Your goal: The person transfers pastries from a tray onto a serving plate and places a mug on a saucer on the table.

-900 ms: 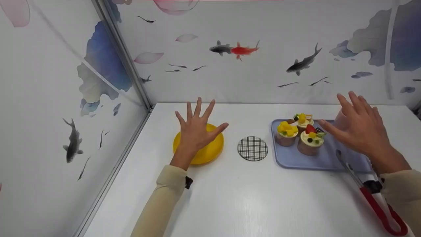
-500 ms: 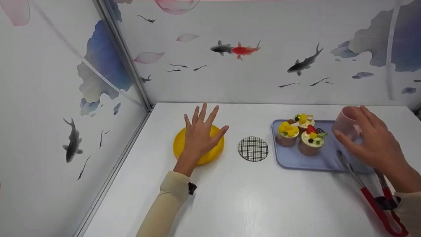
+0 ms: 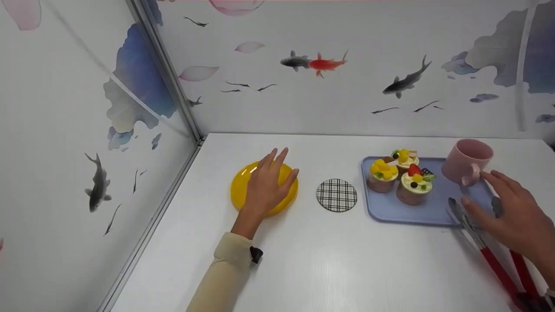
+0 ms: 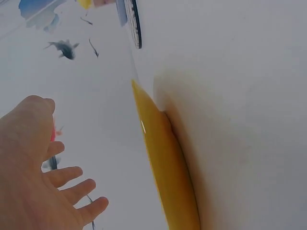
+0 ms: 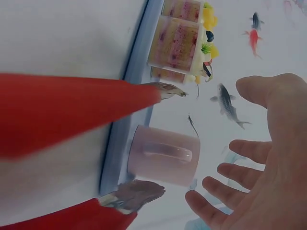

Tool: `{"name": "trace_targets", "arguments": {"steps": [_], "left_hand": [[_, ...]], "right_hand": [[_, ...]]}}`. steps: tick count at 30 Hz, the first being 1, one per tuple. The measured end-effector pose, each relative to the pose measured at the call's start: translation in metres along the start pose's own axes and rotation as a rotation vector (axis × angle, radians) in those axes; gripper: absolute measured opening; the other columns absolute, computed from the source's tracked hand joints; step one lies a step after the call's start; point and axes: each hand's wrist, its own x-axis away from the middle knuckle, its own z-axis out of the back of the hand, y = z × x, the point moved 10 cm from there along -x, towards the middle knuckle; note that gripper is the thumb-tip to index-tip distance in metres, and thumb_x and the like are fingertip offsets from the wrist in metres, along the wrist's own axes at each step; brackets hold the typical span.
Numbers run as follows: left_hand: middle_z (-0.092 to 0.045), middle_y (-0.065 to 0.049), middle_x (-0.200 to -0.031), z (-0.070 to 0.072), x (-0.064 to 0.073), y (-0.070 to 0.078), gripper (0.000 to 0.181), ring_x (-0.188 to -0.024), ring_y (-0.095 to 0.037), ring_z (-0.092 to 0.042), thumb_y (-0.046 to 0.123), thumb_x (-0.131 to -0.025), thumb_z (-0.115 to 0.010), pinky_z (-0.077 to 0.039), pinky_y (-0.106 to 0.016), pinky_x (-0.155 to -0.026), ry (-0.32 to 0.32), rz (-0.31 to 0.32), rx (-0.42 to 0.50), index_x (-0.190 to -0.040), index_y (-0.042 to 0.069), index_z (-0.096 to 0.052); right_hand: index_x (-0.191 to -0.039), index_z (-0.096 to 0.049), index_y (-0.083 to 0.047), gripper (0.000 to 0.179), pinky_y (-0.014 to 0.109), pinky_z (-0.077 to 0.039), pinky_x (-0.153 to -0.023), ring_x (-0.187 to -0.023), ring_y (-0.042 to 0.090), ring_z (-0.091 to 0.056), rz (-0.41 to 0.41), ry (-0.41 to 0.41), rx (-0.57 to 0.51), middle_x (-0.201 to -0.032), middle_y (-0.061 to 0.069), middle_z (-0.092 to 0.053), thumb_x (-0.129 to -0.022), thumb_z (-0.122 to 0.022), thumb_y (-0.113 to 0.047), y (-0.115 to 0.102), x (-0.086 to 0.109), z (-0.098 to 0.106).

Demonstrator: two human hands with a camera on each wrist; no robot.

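My left hand hovers above a round yellow plate, fingers spread loosely with nothing in them. In the left wrist view a gap shows between the hand and the plate's rim. Over red-handled tongs hangs my right hand, its fingers extended and holding nothing. The tongs' metal tips lean over the front edge of a blue tray. On the tray's right side stands a pink mug, just beyond my right fingertips. The right wrist view shows the tongs' arms apart, below the palm.
Three dessert cups topped with fruit, one with a strawberry, stand at the tray's left end. A round checked coaster lies between plate and tray. Printed walls border the white table at the back and left.
My right hand has come down and toward me, uncovering the pink mug and moving over the tongs. My left hand has lowered toward the plate, its fingers drawing closer together.
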Motion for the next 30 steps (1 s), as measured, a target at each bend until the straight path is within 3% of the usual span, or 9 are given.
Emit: {"name": "trace_targets", "arguments": {"steps": [5,9,17,20,23,27,30], "left_hand": [[-0.046,-0.001,-0.156,-0.01,0.004,0.004,0.065,-0.141,-0.023,-0.048,0.061,-0.098,-0.048,-0.043,-0.042,-0.113,-0.04,0.026,0.07,-0.155,0.031,-0.036],[-0.048,0.001,-0.154,-0.015,0.006,0.005,0.063,-0.14,-0.021,-0.049,0.06,-0.099,-0.048,-0.044,-0.041,-0.112,-0.058,0.042,0.1,-0.154,0.031,-0.039],[-0.049,0.003,-0.153,-0.012,0.008,-0.008,0.06,-0.14,-0.02,-0.049,0.06,-0.099,-0.046,-0.043,-0.043,-0.114,-0.07,0.077,0.137,-0.152,0.032,-0.041],[-0.051,0.002,-0.152,-0.008,0.008,-0.018,0.059,-0.139,-0.022,-0.049,0.059,-0.1,-0.046,-0.042,-0.043,-0.114,-0.058,0.078,0.142,-0.152,0.031,-0.043],[-0.053,0.002,-0.15,-0.004,0.01,-0.03,0.057,-0.138,-0.021,-0.05,0.057,-0.101,-0.047,-0.041,-0.043,-0.114,-0.039,0.086,0.145,-0.15,0.028,-0.047],[-0.057,0.001,-0.145,-0.001,0.013,-0.045,0.053,-0.135,-0.022,-0.053,0.053,-0.101,-0.049,-0.042,-0.042,-0.114,-0.009,0.088,0.158,-0.143,0.022,-0.054],[-0.06,-0.002,-0.142,0.002,0.014,-0.054,0.05,-0.133,-0.024,-0.054,0.049,-0.101,-0.052,-0.041,-0.044,-0.114,0.018,0.088,0.172,-0.14,0.018,-0.057]], "right_hand": [[-0.159,-0.019,-0.006,0.09,0.078,-0.027,-0.099,-0.141,0.058,-0.02,-0.027,-0.008,-0.001,-0.159,0.034,-0.019,-0.093,-0.063,-0.051,0.013,0.012,-0.001],[-0.159,-0.017,-0.005,0.095,0.079,-0.029,-0.097,-0.137,0.06,-0.022,-0.078,-0.061,0.022,-0.155,0.037,-0.02,-0.092,-0.062,-0.056,0.025,0.021,-0.005],[-0.16,-0.005,-0.004,0.116,0.075,-0.04,-0.089,-0.126,0.06,-0.029,-0.179,-0.177,0.084,-0.147,0.041,-0.02,-0.085,-0.058,-0.075,0.053,0.044,-0.017],[-0.158,-0.004,0.001,0.12,0.068,-0.05,-0.085,-0.115,0.057,-0.035,-0.203,-0.16,0.055,-0.139,0.042,-0.026,-0.083,-0.064,-0.07,0.058,0.051,-0.019],[-0.155,-0.002,0.008,0.128,0.057,-0.057,-0.076,-0.103,0.052,-0.043,-0.249,-0.193,0.014,-0.127,0.041,-0.032,-0.08,-0.067,-0.071,0.063,0.055,-0.025],[-0.149,-0.002,0.017,0.137,0.041,-0.059,-0.064,-0.087,0.043,-0.05,-0.323,-0.315,0.016,-0.111,0.039,-0.038,-0.075,-0.065,-0.079,0.068,0.059,-0.036],[-0.145,-0.002,0.021,0.141,0.034,-0.058,-0.06,-0.083,0.038,-0.05,-0.337,-0.409,0.038,-0.104,0.037,-0.039,-0.071,-0.066,-0.082,0.071,0.064,-0.046]]}}
